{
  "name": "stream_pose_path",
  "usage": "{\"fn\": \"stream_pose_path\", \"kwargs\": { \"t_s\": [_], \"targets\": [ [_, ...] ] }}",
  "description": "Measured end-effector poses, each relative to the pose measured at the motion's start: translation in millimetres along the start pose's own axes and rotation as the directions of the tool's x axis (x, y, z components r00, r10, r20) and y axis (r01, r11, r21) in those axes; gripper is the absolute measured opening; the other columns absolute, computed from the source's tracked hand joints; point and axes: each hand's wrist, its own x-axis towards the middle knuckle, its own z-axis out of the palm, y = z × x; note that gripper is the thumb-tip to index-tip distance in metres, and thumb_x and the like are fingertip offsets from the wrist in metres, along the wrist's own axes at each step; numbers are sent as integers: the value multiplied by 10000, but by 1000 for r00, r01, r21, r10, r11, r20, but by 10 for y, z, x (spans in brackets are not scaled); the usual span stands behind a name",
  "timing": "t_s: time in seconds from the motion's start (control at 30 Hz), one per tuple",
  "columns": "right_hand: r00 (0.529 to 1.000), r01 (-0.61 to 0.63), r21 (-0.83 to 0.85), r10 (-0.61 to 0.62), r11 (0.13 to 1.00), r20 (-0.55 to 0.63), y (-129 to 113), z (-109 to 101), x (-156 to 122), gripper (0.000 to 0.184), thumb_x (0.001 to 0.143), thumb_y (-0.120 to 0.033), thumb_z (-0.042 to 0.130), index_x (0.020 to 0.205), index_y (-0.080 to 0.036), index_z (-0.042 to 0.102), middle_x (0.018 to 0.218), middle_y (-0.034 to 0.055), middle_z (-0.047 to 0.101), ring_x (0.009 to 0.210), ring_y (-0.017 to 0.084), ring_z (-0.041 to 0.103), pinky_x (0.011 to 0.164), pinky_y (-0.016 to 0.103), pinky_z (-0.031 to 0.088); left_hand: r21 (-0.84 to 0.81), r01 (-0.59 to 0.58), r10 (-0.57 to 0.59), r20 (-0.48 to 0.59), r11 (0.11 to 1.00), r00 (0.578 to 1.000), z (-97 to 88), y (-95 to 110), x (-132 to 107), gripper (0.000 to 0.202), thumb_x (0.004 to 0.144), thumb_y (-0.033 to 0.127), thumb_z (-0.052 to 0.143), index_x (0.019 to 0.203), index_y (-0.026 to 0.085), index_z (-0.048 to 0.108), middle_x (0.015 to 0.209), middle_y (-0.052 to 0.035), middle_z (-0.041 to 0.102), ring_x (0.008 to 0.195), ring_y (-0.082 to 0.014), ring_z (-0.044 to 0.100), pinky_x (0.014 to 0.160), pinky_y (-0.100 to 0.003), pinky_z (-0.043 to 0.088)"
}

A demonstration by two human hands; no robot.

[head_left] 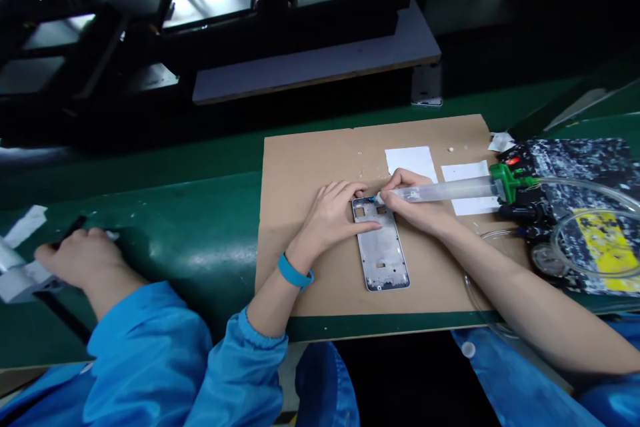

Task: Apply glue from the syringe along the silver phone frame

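Note:
A metal phone frame [383,255] lies on a brown cardboard sheet, tilted slightly from upright in my view. My left hand [327,217], with a blue band at the wrist, grips its upper left part: the fingers are by the top corner and the thumb lies across the plate. In my right hand [413,203] is a clear dispensing syringe [453,188], held like a pen, its tip at the top edge of the frame. A green cap [506,183] joins the syringe to a clear air hose. Whether anything leaves the tip is too small to tell.
White paper pieces [410,161] lie on the cardboard [310,153]. To the right stands a speckled dispenser box [585,167] with coiled hose. At left, a co-worker's hand [87,260] is on the green table. Another phone part [427,85] lies near a raised shelf [320,73].

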Motion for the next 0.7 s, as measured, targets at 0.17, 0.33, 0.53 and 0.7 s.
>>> {"fn": "stream_pose_path", "kwargs": {
  "t_s": [0.17, 0.33, 0.53, 0.7],
  "targets": [
    [1000, -15, -19, 15, 1000, 8, -3, 12, -3, 317, 871, -505, 846, 832, -275, 631, 775, 10, 729, 702, 184, 605, 672, 354, 486, -3, -16, 16, -25, 1000, 1000, 11, 7, 1, 707, 954, 790, 906, 1407, 288, 699, 1297, -78, 800, 1231, -333, 734, 1105, -513, 559],
    [1000, -19, -19, 19, 1000, -5, -2, 12, -5, 287, 851, -476, 846, 825, -272, 646, 772, 13, 731, 697, 186, 601, 665, 354, 478, 2, -20, 20, -18, 1000, 1000, 14, -1, 2, 704, 957, 771, 916, 1413, 285, 691, 1307, -78, 799, 1251, -336, 737, 1111, -515, 562],
    [999, -28, -5, 28, 1000, -23, -22, 14, -4, 288, 826, -467, 848, 791, -273, 639, 768, 18, 724, 699, 191, 592, 667, 364, 472, 8, 0, 0, -3, 1000, 1000, -4, 30, 8, 695, 947, 757, 931, 1408, 295, 695, 1302, -69, 801, 1238, -331, 741, 1111, -514, 566],
    [1000, -23, -14, 23, 1000, -13, -32, 14, -8, 267, 846, -439, 842, 800, -271, 640, 777, 22, 716, 710, 195, 602, 685, 380, 482, 13, 9, -9, -1, 1000, 1000, -16, 55, 1, 678, 963, 751, 919, 1414, 299, 692, 1304, -66, 797, 1243, -329, 736, 1116, -514, 566]
  ]
}}
